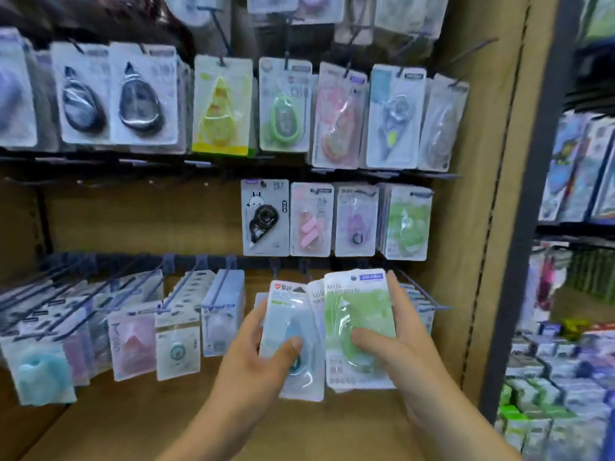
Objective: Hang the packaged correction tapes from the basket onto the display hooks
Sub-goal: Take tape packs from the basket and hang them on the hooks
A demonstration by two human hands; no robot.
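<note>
Correction tapes (pixel 317 304) at 6 o'clock, under hooks (pixel 432 299). Left hand (pixel 256 354) pinches blue pack (pixel 293 314); right hand (pixel 402 341) grips green stack (pixel 361 367), fingers (pixel 395 294) curled. Probably light, stiff, slick; hold low, leaving hang-holes free.

Lit brightly and evenly, with faint shadows behind the hanging packs (pixel 139 94). Caught white glare on their clear plastic. Smeared by blur, worst at the left edge and the right-hand shelves (pixel 565 231). Bowed straight lines near the edges.

Brown side panel (pixel 482 227), dark upright post (pixel 535 194), neighbouring shelves (pixel 572 233) of blurred colourful packs (pixel 565 377) at right.
</note>
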